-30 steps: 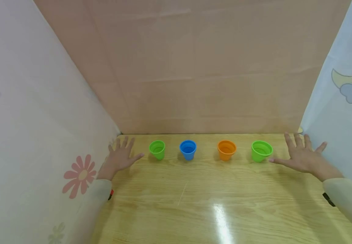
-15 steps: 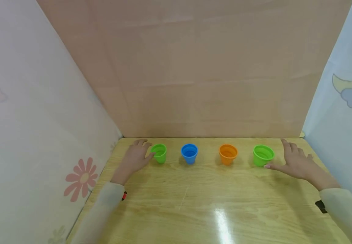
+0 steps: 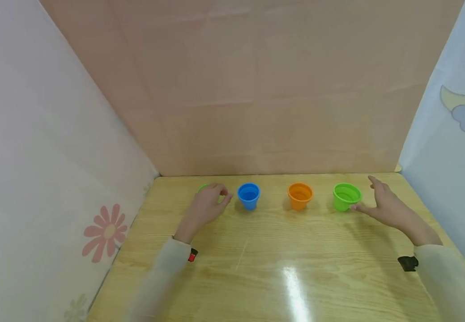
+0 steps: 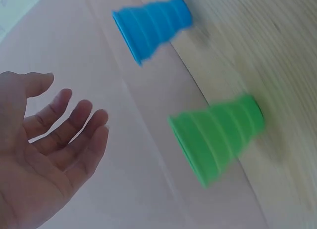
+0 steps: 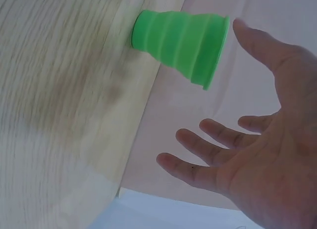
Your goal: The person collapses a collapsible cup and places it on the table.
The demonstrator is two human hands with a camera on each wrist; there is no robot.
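Several ribbed, tapered cups stand upright in a row on the table. My left hand (image 3: 205, 206) is over the left green cup (image 4: 218, 137), hiding most of it in the head view. The left wrist view shows its loosely bent fingers apart from that cup and from the blue cup (image 3: 249, 197). An orange cup (image 3: 299, 197) stands right of the blue one, away from both hands. At the row's right end is a wider green cup (image 3: 346, 197). Beside it my right hand (image 3: 391, 209) is spread, thumb near the rim, holding nothing.
The wooden table (image 3: 248, 255) reaches back to a brown sheet (image 3: 252, 89) hung behind the cups. White printed cloth walls (image 3: 55, 134) close in the left and right sides. Glare lies on the table's near part.
My left hand has moved right from beside the left green cup to over it, its fingers bending from spread. My right hand has shifted slightly left, its fingers less spread. The cups stay in place.
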